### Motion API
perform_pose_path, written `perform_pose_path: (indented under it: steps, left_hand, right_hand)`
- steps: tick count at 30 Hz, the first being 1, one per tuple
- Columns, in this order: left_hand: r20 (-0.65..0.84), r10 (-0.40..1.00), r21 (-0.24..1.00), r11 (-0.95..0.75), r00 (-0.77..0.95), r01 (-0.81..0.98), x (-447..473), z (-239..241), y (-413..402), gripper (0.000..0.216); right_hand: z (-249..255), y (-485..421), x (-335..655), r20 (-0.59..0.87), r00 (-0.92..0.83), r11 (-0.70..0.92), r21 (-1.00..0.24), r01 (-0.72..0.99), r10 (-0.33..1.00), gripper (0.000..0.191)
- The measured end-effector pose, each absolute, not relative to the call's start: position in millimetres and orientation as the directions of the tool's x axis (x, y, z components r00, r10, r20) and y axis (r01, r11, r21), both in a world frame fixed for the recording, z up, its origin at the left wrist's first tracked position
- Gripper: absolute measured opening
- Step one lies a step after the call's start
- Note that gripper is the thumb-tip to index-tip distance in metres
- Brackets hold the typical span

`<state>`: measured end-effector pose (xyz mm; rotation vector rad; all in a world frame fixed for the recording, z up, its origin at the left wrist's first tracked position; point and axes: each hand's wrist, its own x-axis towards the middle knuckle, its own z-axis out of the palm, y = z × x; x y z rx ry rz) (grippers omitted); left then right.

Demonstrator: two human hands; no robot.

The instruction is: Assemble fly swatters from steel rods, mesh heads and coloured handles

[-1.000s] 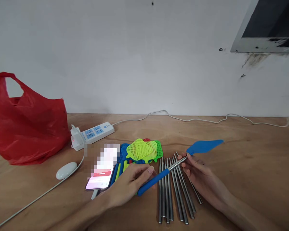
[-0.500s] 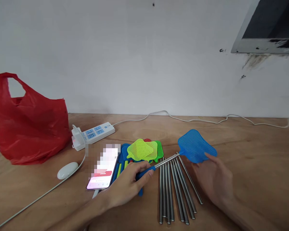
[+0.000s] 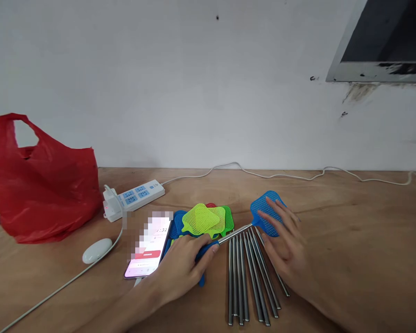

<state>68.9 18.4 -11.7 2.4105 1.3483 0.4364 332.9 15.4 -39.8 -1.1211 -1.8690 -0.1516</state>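
A blue fly swatter [image 3: 265, 207] with a metal shaft slants up to the right. My left hand [image 3: 185, 261] is closed round its blue handle. Over the swatter's mesh head lies my right hand [image 3: 287, 249], its fingers spread; whether they press on the mesh I cannot tell. Below the shaft, several metal rods [image 3: 241, 282] fan out side by side on the table. Behind my left hand are stacked swatter heads, with a yellow-green swatter head [image 3: 199, 219] on top and a green swatter head [image 3: 229, 216] at the right. My left hand partly hides the coloured handles.
A lit phone [image 3: 149, 252] lies left of my left hand. Farther left are a white power strip [image 3: 138, 199], a white oval device [image 3: 97, 250] on a cable, and a red plastic bag [image 3: 48, 185]. A thin white cord [image 3: 235, 164] runs along the wall.
My right hand has shifted left and up, from the swatter head's right edge to over its mesh face. My left hand keeps its hold on the handle. The view has tilted slightly.
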Motion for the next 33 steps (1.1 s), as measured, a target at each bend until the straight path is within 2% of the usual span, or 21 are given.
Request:
perform_pose_path:
  steps: [2,4,7,12,18,21,25,28,33]
  left_hand:
    - [0.084,0.842,0.407,-0.517,0.533,0.753,69.4,-8.2,15.7,0.04]
    - [0.062,0.824,0.372,-0.543,0.563,0.753,69.9,-4.3,12.9,0.039]
    - [0.017,0.791,0.314,-0.585,0.612,0.748,69.7,3.2,9.1,0.037]
    - [-0.054,0.716,0.107,-0.689,0.696,0.717,69.2,17.4,6.5,0.036]
    - [-0.105,0.65,0.025,-0.755,0.753,0.655,75.2,19.8,5.4,0.03]
    - [-0.095,0.638,-0.005,-0.768,0.764,0.641,76.2,14.5,3.1,0.03]
    - [-0.088,0.632,-0.008,-0.773,0.77,0.634,67.0,9.5,-0.3,0.035]
    - [-0.074,0.664,0.033,-0.744,0.744,0.668,55.3,8.0,-1.5,0.039]
    - [-0.042,0.687,0.122,-0.718,0.726,0.686,41.3,4.0,-0.9,0.046]
  right_hand:
    - [-37.7,15.3,331.0,0.753,-0.278,0.582,-0.167,0.796,0.596,0.037]
    - [-35.2,15.0,330.3,0.734,-0.357,0.588,-0.072,0.805,0.578,0.033]
    - [-29.4,13.1,331.7,0.701,-0.444,0.626,-0.004,0.78,0.558,0.025]
    - [-17.4,10.2,333.0,0.594,-0.606,0.667,0.151,0.73,0.529,0.012]
    - [-11.3,6.8,323.2,0.501,-0.739,0.676,0.349,0.649,0.451,0.013]
    - [-14.3,3.3,321.1,0.496,-0.752,0.692,0.351,0.631,0.434,0.016]
    - [-18.0,2.1,330.9,0.51,-0.716,0.712,0.254,0.655,0.477,0.014]
    - [-17.3,5.7,343.9,0.528,-0.673,0.707,0.178,0.684,0.518,0.014]
    - [-16.7,12.7,360.3,0.51,-0.672,0.689,0.195,0.698,0.536,0.023]
